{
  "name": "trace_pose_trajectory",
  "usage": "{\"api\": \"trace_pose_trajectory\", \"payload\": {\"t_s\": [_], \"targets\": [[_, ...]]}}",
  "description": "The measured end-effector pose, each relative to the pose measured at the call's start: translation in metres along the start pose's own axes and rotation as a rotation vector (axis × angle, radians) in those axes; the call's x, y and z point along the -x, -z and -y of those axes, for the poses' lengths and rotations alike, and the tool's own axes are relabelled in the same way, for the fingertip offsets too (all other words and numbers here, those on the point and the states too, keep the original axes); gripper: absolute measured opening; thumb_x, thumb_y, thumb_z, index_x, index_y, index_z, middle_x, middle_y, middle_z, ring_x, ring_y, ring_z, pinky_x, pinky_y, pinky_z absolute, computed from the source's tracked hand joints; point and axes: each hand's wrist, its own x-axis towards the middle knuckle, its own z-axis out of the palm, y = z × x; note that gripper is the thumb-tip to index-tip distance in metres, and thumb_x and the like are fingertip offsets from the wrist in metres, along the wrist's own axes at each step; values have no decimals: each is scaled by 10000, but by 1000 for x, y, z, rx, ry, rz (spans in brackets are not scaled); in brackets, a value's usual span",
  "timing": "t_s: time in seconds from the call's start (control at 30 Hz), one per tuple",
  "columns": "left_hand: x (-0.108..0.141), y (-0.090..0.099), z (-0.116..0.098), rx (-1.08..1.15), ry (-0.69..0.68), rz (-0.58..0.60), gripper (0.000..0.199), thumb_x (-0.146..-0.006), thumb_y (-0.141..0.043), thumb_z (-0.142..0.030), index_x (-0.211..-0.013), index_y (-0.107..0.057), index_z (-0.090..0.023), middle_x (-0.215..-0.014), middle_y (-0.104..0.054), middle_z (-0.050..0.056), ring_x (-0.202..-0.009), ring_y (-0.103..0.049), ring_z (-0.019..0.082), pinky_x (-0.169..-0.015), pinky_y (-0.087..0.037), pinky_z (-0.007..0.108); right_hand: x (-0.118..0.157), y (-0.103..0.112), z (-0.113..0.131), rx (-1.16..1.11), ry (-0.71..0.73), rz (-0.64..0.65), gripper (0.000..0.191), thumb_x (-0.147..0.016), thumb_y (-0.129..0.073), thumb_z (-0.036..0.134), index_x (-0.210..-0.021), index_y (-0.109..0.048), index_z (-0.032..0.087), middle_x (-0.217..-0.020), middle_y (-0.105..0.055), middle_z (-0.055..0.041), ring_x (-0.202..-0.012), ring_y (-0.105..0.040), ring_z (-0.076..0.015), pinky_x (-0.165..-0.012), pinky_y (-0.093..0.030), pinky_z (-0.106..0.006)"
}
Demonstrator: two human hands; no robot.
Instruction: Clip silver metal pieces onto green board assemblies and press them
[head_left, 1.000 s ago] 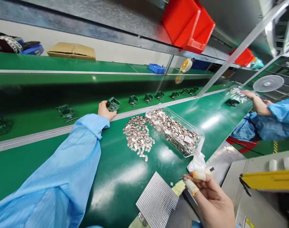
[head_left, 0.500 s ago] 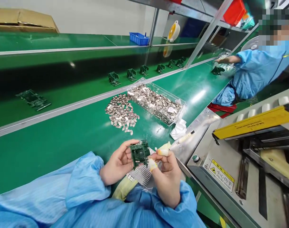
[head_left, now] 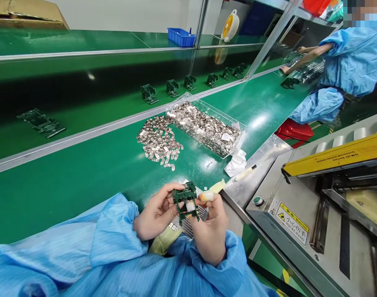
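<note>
A small green circuit-board frame with open sides is held up between both hands at the front of the bench. My left hand grips its left side, fingers and thumb closed on it. My right hand closes on the right side; its index finger and thumb wear white finger covers, and the thumb reaches into the frame's opening. Beneath the hands lies a ribbed silvery sheet, partly hidden, with a few small metal pieces along its lower edge. Whether the right fingers also hold a small piece cannot be made out.
Ahead lie a pile of small metal pieces and a clear tray full of them. Green frames stand along the belt. A white cloth, a pen and a machine are at right. A co-worker stands beyond.
The green frame has turned in my hands, and my right thumb has moved into its opening. At the far right the co-worker has shifted, arms now reaching farther away. The camera view has tilted slightly.
</note>
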Motion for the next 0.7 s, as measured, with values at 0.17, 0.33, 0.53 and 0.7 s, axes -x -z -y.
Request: {"api": "trace_pose_trajectory", "payload": {"t_s": [0.17, 0.33, 0.53, 0.7], "targets": [[5, -1, 6, -158, 37, -121, 280, -894, -640, -281, -1166, -581, -315, -918, -650, 12, -715, -598, 124, -644, -516, 211, 5, 0, -9, -16, 27, -10, 217, -771, -657, 157, -946, -555, 233, -839, -628, 4, -725, -597, -150, -672, -497, -266], [7, -3, 5, -246, 96, -182, 288, -872, -645, -320, -1153, -597, -282, -793, -611, 13, -671, -566, 149, -597, -497, 237, 2, -1, -8, -218, -93, 69, 225, -782, -656, 171, -982, -574, 231, -942, -665, -26, -823, -649, -166, -725, -548, -274], [5, -5, -2, -309, 112, -224, 275, -807, -675, -255, -1079, -637, -275, -765, -622, 4, -641, -568, 151, -588, -496, 247, -5, -8, -2, -366, -194, 57, 213, -688, -701, 145, -834, -570, 229, -764, -628, 25, -698, -604, -131, -636, -528, -218], [6, -8, -6, -339, 134, -209, 306, -756, -677, -176, -1046, -635, -265, -732, -602, -15, -602, -541, 130, -547, -460, 220, 0, -8, -3, -413, -282, 68, 215, -687, -728, 192, -776, -534, 222, -739, -588, 28, -686, -577, -135, -649, -515, -237]]}}
